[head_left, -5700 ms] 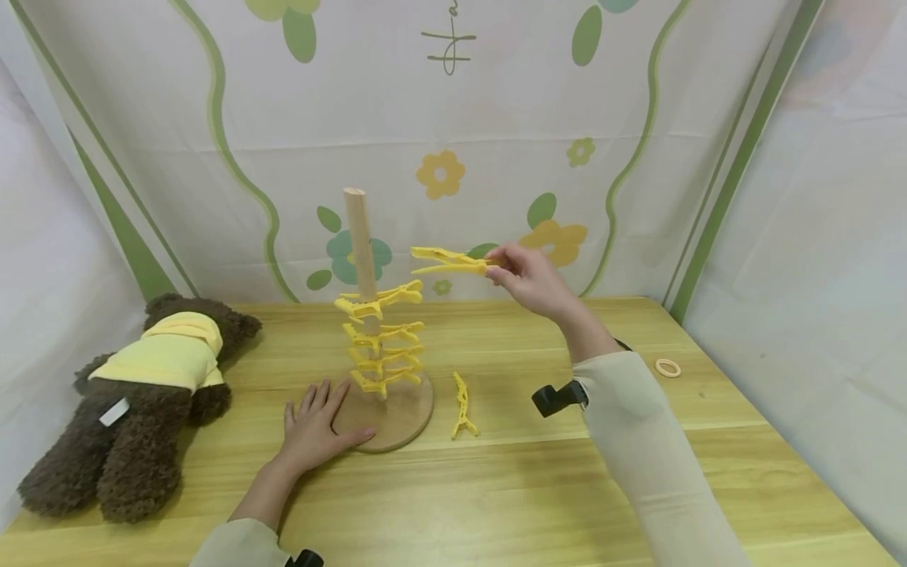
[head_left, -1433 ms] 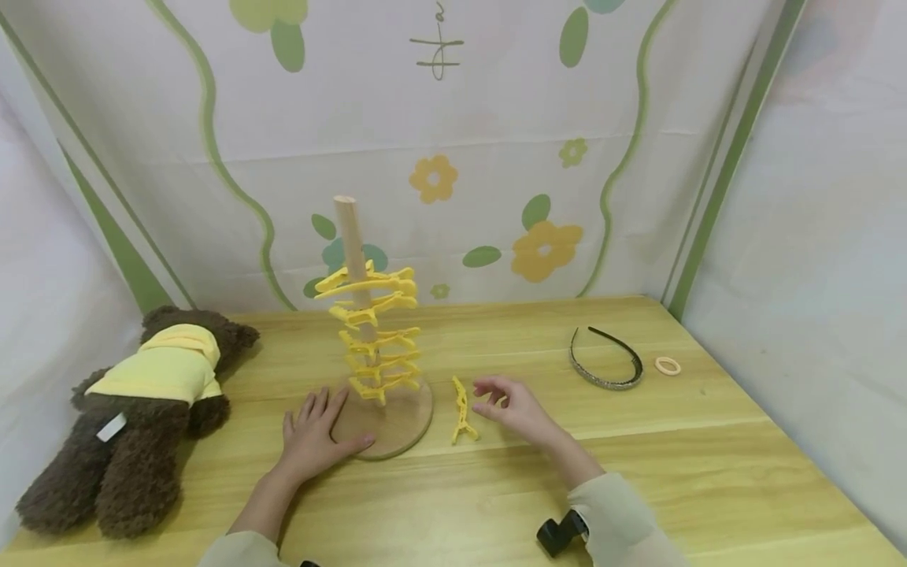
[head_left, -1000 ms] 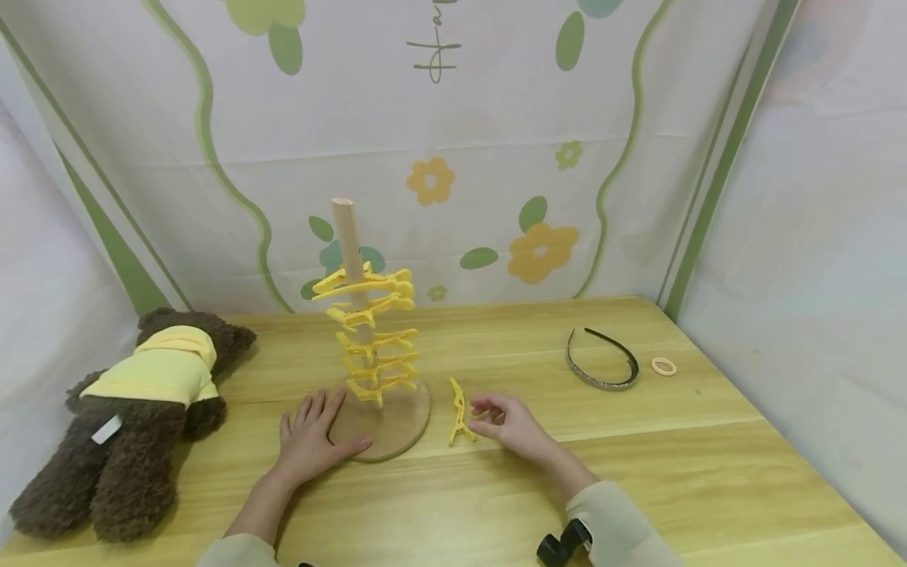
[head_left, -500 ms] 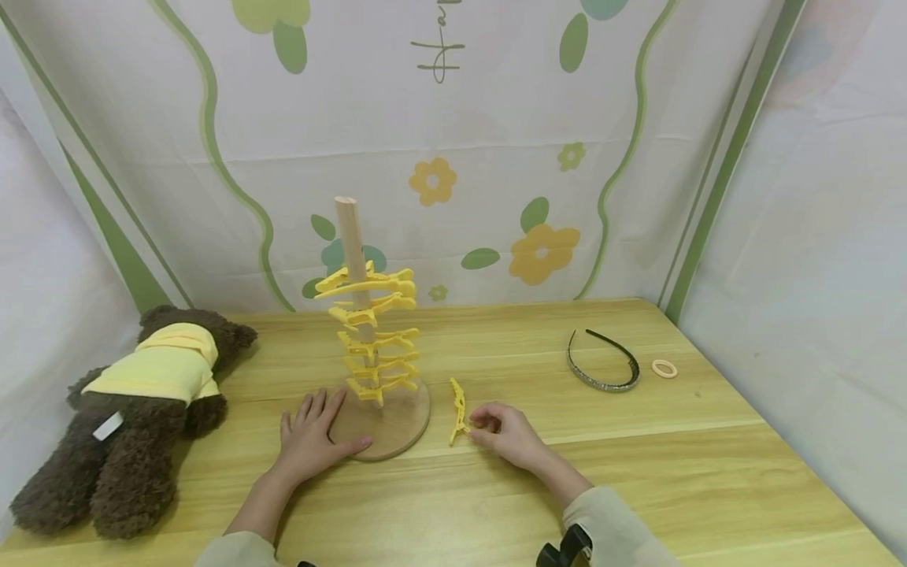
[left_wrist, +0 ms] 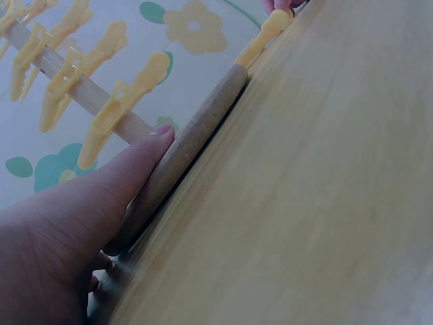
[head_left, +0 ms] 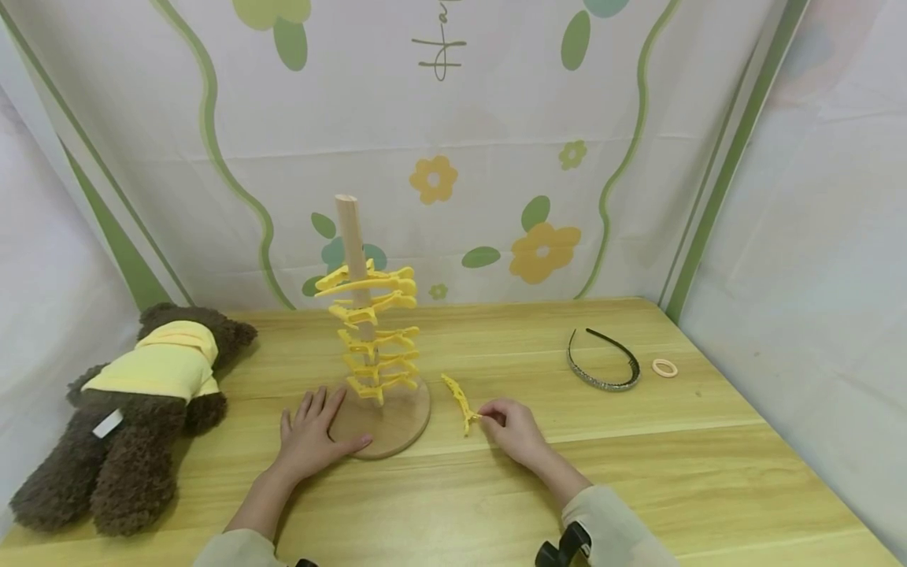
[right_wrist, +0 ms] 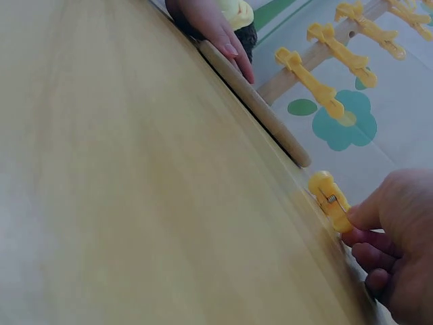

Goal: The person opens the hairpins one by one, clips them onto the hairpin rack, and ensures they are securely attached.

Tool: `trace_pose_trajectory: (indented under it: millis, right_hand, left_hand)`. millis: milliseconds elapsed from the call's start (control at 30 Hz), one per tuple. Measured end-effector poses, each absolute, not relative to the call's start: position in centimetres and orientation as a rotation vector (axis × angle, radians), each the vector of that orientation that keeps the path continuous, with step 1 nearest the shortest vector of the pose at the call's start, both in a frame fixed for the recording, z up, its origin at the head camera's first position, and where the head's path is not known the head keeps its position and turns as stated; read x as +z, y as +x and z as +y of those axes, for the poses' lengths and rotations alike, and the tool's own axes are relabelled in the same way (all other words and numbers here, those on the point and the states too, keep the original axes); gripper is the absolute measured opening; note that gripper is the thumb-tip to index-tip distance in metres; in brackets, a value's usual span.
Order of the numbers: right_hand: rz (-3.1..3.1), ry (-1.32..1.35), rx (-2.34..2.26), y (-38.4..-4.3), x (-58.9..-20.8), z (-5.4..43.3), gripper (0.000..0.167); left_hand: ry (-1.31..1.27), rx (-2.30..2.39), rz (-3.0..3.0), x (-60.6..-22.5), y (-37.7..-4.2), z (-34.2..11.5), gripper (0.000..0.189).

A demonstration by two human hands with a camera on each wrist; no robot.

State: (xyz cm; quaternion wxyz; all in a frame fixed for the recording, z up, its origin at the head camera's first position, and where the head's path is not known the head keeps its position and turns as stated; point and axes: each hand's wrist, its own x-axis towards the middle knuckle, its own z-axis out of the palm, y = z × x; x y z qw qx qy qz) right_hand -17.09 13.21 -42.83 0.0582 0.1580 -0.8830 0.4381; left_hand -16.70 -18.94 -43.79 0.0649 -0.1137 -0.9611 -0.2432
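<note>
A wooden post [head_left: 350, 228] stands upright on a round wooden base [head_left: 397, 437], with several yellow alligator hair clips [head_left: 386, 339] clamped across it at different heights. My left hand [head_left: 312, 445] rests at the base's left side, its fingers spread and its thumb [left_wrist: 152, 145] lying on top of the base. To the right of the base, my right hand [head_left: 517, 433] pinches one end of another yellow hair clip [head_left: 459, 398] between thumb and finger. In the right wrist view a small metal spring shows in that hair clip [right_wrist: 325, 193].
On the left of the wooden table [head_left: 453, 512] a brown teddy bear [head_left: 135, 441] in a yellow top lies face down. A glittery black headband [head_left: 602, 385] and a pale ring [head_left: 664, 368] lie at the right. Behind hangs a flower-printed cloth [head_left: 496, 102].
The right hand earlier held a clip up beside the post; another clip now sits near the post's top. It then came down and took the loose table clip, which has turned slightly. The left hand stayed.
</note>
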Motion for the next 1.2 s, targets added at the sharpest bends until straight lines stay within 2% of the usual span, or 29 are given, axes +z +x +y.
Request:
trace_pose_trajectory:
  millis: [300, 367, 500, 600, 933, 1200]
  right_hand:
    - [-2.639, 0.358, 1.301, -17.47, -42.90, 13.55, 0.005]
    - [-2.654, 0.381, 1.292, -17.43, -42.86, 13.55, 0.013]
    - [-2.726, 0.440, 1.122, -17.34, -42.86, 13.31, 0.043]
    - [-2.769, 0.438, 0.944, -17.23, -42.85, 12.93, 0.052]
    - [-2.781, 0.391, 0.802, -17.03, -42.77, 12.80, 0.043]
    - [-2.781, 0.368, 1.063, -17.56, -42.03, 13.66, 0.036]
  left_hand:
    - [-0.335, -0.741, -2.919, -43.76, -16.72, -19.03, 0.094]
    - [-0.336, -0.745, -2.918, -43.78, -16.72, -19.06, 0.094]
    - [-0.341, -0.752, -2.909, -43.78, -16.66, -19.02, 0.093]
    - [-0.340, -0.754, -2.908, -43.77, -16.68, -18.99, 0.093]
    - [-0.341, -0.760, -2.915, -43.72, -16.69, -19.06, 0.093]
    - [-0.345, -0.751, -2.902, -43.63, -16.60, -18.96, 0.093]
